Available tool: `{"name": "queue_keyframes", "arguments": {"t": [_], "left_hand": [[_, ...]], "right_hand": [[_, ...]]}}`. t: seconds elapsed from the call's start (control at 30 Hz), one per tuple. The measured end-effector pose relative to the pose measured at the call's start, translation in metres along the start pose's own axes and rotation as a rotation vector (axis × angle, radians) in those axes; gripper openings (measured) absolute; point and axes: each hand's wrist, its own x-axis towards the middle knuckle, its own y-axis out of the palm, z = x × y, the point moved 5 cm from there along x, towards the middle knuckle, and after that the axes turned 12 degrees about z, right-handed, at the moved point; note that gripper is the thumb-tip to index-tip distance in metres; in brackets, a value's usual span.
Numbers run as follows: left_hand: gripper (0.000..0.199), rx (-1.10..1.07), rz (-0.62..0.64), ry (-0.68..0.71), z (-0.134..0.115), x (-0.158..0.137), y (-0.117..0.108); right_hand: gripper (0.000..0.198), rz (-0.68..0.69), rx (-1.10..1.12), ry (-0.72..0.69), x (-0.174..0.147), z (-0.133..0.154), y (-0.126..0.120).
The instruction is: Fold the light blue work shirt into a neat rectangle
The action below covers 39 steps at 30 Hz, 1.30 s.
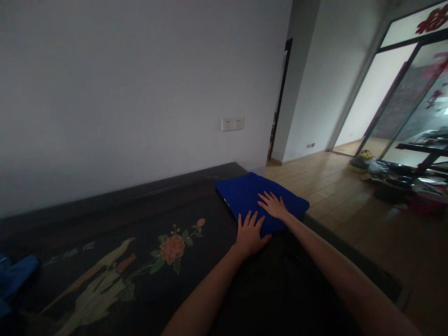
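A folded blue cloth [245, 191] lies flat near the far right corner of a dark tabletop [140, 210] decorated with painted flowers and birds. Resting on the cloth's near left edge is my left hand [251, 233], its fingers spread. Further right, my right hand [275, 205] lies palm down across the cloth, fingers also apart. Neither hand grips anything. A small yellow-green strip shows along the cloth's left edge. Whether it is a garment, I cannot tell.
Another blue fabric piece [16, 277] sits at the table's left. Behind stands a pale wall with a double socket [233, 123]. To the right are a wooden floor [315, 177], several bags and items [385, 177] and glass sliding doors [395, 107].
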Motion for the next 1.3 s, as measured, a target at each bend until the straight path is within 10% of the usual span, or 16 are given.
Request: {"name": "queue_keyframes", "arguments": {"t": [0.33,0.53,0.73,0.93,1.3], "left_hand": [[0.058,-0.011,-0.013,0.078,-0.002,-0.019,-0.007],[0.04,-0.148,-0.087,0.112,0.017,-0.105,-0.056],[0.027,-0.243,-0.045,0.067,0.065,-0.208,-0.099],[0.027,-0.232,-0.185,-0.191,0.118,-0.313,-0.121],[0.035,0.238,-0.837,-1.118,0.241,-0.575,-0.17]], "right_hand": [[0.05,-0.194,-0.062,-0.032,-0.018,0.018,-0.015],[0.039,-0.372,-0.032,-0.156,-0.052,0.059,-0.048],[0.03,-0.398,0.231,-0.643,-0.103,0.162,-0.035],[0.03,-0.134,0.348,-0.988,-0.157,0.274,0.018],[0.022,0.196,0.656,-1.289,-0.189,0.47,0.043]]}}
